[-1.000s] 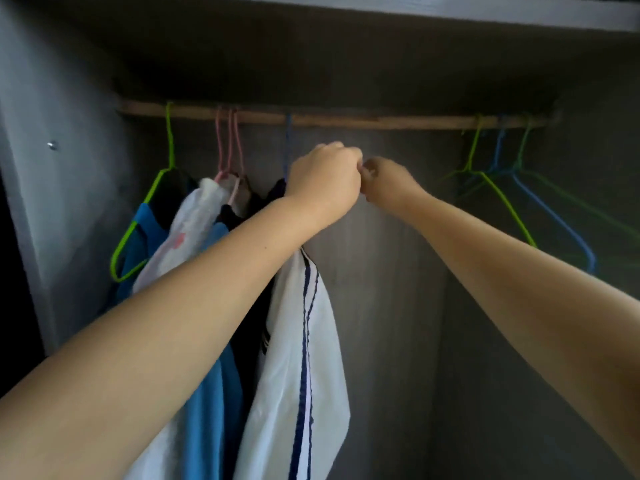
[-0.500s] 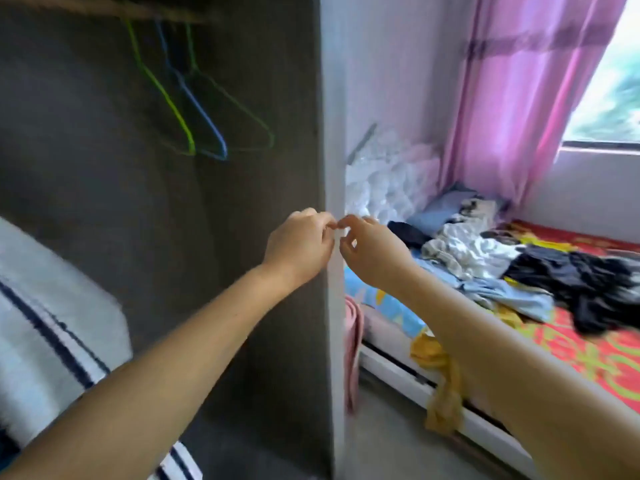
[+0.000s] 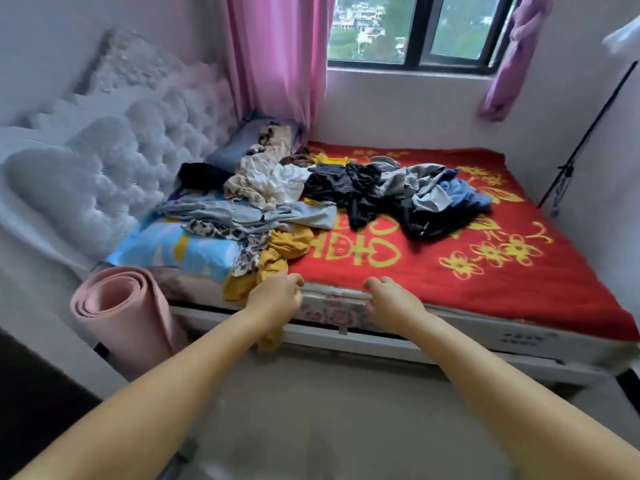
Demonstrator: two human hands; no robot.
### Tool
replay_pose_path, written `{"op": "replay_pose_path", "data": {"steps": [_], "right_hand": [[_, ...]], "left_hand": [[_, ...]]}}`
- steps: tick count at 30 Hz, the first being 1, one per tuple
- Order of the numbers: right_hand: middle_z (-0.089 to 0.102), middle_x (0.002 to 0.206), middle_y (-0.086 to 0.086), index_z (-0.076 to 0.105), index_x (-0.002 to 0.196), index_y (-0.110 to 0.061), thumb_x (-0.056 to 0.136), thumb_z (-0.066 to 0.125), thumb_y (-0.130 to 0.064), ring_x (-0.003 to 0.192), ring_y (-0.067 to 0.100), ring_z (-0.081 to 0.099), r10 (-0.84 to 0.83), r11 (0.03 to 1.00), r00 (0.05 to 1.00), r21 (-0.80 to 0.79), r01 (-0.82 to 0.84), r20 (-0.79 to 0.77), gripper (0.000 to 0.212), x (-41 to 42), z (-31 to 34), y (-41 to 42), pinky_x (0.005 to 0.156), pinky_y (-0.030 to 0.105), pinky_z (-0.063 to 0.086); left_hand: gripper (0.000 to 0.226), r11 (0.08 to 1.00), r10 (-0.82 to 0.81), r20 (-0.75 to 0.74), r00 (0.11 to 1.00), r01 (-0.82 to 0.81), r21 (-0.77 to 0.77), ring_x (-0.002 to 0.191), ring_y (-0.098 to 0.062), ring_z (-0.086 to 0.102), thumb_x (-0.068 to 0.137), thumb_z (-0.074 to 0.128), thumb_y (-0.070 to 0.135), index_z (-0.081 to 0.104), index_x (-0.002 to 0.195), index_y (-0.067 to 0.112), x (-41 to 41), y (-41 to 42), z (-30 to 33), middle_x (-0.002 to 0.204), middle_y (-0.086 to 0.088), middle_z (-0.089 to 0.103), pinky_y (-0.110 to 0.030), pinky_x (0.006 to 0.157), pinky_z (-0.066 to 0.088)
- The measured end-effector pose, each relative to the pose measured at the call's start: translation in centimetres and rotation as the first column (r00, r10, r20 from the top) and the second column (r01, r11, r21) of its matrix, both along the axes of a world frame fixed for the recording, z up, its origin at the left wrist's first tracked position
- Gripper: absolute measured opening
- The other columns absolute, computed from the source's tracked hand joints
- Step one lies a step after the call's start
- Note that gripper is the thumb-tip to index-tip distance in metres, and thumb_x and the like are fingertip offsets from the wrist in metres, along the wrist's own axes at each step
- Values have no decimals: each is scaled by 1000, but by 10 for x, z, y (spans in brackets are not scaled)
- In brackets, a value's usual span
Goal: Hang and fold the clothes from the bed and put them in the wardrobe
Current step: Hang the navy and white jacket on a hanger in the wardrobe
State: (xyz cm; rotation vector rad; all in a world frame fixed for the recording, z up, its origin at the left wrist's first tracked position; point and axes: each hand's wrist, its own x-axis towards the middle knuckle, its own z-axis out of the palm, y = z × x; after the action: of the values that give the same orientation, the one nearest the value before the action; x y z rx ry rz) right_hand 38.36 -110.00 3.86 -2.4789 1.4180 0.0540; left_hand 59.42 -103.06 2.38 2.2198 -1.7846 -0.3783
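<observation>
A heap of clothes (image 3: 332, 192) lies across the bed (image 3: 485, 278), which has a red cover with yellow flowers. A mustard-yellow garment (image 3: 273, 258) hangs over the near bed edge, and dark garments (image 3: 433, 209) sit further right. My left hand (image 3: 277, 296) hovers at the bed's near edge, right beside the yellow garment, fingers loosely curled and holding nothing. My right hand (image 3: 391, 299) is stretched out a little to its right, over the mattress edge, also empty. The wardrobe is out of sight.
A rolled pink mat (image 3: 121, 313) stands on the floor at the bed's left corner. A tufted white headboard (image 3: 114, 161) runs along the left. Pink curtains (image 3: 277, 57) and a window are behind the bed. A dark stand (image 3: 568, 168) leans at the right wall.
The view swung from the wardrobe rail and hangers round to the bed. My hands, which were touching each other up at the rail, have come apart and lowered towards the bed edge.
</observation>
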Motion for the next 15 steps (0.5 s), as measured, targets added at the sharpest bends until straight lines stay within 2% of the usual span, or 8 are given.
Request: {"op": "replay_pose_path", "data": {"steps": [7, 11, 15], "right_hand": [[48, 122, 10, 41, 134, -13, 100, 39, -27, 92, 26, 57, -64, 996, 997, 65, 65, -31, 37, -9, -33, -53, 68, 33, 48], [47, 123, 9, 42, 132, -12, 101, 39, -26, 91, 25, 57, -26, 991, 997, 125, 36, -76, 35, 26, -56, -96, 70, 35, 52], [45, 127, 8, 40, 135, -13, 101, 38, -25, 91, 23, 57, 13, 986, 994, 164, 4, -105, 36, 65, -75, -149, 64, 31, 49]], "left_hand": [[31, 999, -18, -44, 999, 20, 36, 98, -21, 57, 96, 43, 22, 58, 123, 17, -5, -62, -30, 114, -4, 60, -37, 74, 52], [32, 996, 12, -81, 997, -5, 90, 99, -20, 58, 96, 42, 21, 58, 123, 17, 21, -96, -58, 116, -3, 60, -37, 76, 52], [34, 991, 41, -112, 993, -25, 134, 99, -21, 59, 96, 42, 21, 56, 126, 16, 60, -135, -78, 117, -4, 61, -34, 76, 51]]}}
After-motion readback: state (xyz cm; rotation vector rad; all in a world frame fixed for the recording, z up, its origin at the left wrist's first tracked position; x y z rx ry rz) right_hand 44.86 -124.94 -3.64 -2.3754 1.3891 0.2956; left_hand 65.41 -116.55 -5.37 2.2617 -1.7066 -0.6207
